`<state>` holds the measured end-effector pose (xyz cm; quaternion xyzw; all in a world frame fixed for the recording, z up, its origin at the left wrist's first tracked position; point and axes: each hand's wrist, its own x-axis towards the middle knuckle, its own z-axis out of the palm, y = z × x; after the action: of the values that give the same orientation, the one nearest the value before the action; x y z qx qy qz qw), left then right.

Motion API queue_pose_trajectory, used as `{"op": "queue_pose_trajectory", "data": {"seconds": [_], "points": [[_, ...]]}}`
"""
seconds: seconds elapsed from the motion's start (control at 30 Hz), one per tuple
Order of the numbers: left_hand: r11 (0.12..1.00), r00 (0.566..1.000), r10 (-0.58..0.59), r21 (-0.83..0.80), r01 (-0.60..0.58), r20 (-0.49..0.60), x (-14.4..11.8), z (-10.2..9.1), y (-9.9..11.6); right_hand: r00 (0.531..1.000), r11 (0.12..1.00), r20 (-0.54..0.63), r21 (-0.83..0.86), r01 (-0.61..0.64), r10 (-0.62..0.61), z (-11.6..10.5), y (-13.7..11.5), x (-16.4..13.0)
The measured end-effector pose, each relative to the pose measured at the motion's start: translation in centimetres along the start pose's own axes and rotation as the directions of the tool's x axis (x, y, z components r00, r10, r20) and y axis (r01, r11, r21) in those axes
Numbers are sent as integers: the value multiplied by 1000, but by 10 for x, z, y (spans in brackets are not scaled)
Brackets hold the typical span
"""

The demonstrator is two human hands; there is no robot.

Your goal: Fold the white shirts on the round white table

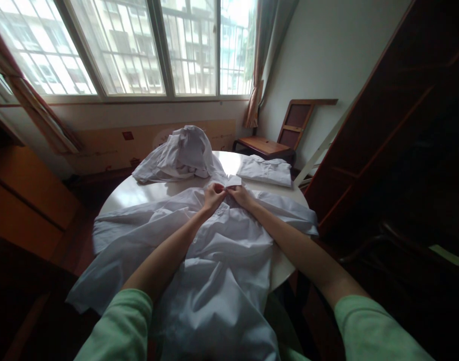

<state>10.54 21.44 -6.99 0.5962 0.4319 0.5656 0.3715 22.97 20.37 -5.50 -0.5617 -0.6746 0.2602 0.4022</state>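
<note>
A white button-up garment [221, 255], a shirt or coat, lies spread over a round white table [118, 193], its sleeves out to both sides and its lower part hanging over the near edge. At its collar, my left hand [214, 196] pinches the fabric with closed fingers. My right hand [240, 195] grips the collar right beside it, the two hands almost touching. The collar stands up a little behind the fingers. Whether a button is between the fingertips is too small to make out.
Behind the hands, a crumpled heap of white clothes [180, 155] sits at the table's far left. A folded white garment [266, 170] lies at the far right. Beyond stand a wooden chair [267, 145] and a barred window [135, 47]. A dark wooden panel [368, 130] leans at the right.
</note>
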Motion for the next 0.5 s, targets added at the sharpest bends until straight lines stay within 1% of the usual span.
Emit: {"op": "queue_pose_trajectory", "data": {"seconds": [0.07, 0.13, 0.3, 0.4, 0.5], "points": [[999, 999, 21, 29, -22, 26, 0, -1, 0, 1000, 997, 10, 75, -5, 4, 0, 3, 0], [995, 999, 42, 93, -44, 29, -1, -2, 2, 999, 989, 22, 145, -35, 32, 1, 5, 1], [950, 997, 71, 309, -56, -38, -4, -5, 11, 988, 931, 53, 329, -157, 147, 4, 6, 2], [944, 996, 77, 324, -59, -44, -6, -5, 15, 981, 886, 100, 420, -195, 169, 3, 4, 2], [956, 996, 70, 287, -53, -48, -6, -5, 15, 977, 870, 125, 445, -212, 174, 2, 3, 1]]}}
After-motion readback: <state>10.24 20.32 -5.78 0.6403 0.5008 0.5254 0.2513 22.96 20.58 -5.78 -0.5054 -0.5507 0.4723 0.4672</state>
